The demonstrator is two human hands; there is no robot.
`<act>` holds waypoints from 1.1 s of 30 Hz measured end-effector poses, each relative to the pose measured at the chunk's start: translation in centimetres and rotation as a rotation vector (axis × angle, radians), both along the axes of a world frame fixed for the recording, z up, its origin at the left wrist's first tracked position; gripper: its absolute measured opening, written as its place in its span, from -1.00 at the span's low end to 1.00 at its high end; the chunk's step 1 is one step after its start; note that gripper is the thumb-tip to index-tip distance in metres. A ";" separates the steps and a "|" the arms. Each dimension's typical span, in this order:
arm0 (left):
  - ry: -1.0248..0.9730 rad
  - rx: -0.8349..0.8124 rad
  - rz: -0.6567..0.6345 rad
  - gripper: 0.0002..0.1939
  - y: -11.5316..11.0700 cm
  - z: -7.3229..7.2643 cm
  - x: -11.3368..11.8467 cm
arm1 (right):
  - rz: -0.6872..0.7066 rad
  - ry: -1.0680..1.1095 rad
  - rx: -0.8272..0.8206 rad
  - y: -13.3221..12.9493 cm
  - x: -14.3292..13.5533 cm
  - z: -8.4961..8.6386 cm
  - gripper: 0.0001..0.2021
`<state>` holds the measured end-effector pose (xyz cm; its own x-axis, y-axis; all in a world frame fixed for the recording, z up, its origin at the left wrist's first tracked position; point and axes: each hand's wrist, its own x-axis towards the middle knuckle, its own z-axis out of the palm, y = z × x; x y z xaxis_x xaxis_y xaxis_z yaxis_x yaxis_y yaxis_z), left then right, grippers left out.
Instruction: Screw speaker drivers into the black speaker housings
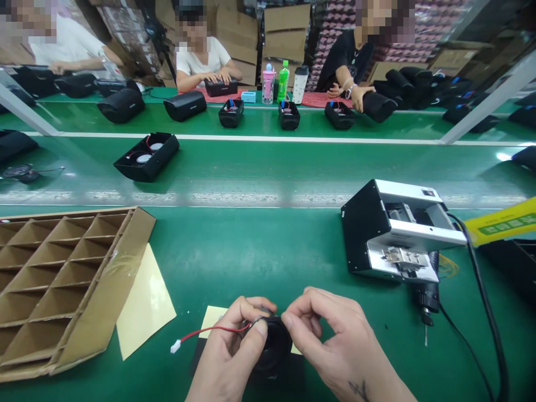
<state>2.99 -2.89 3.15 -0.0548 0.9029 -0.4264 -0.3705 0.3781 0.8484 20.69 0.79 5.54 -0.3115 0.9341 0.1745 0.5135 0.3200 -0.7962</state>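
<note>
Just in front of me, a round black speaker [277, 343] is held by my left hand [234, 349], with the thumb over its near left side. A red wire [209, 329] runs out from it to the left and ends in a white plug [176, 346]. At the speaker's right upper rim, my right hand [335, 338] pinches with thumb and index finger; whatever lies between the fingertips is hidden. Beneath the hands lies a dark flat-looking thing [280, 385], mostly covered, with a pale yellow sheet [211, 317] partly showing behind it.
To the left stands a divided cardboard box [125, 268] beside a yellow sheet [146, 307]. A silver-black machine [364, 234] and an electric screwdriver [427, 301] with cables are at right. Beyond, an open speaker housing [146, 159] sits on the green line; several people work across it.
</note>
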 end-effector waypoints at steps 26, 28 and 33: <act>0.048 0.014 0.081 -0.62 -0.1 -0.7 0.7 | -0.080 0.037 0.145 -0.9 -1.0 -2.6 -0.75; 0.040 0.012 0.083 -0.61 -0.1 -0.8 0.7 | -0.085 0.041 0.163 -0.9 -1.1 -2.6 -0.74; 0.032 0.000 0.095 -0.58 -0.1 -1.0 0.8 | -0.106 0.046 0.158 -1.1 -1.1 -2.9 -0.75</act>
<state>3.84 -3.01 2.19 -0.1538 0.8930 -0.4231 -0.3769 0.3428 0.8605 19.54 -0.31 2.68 -0.2014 0.9210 0.3335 0.5149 0.3891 -0.7638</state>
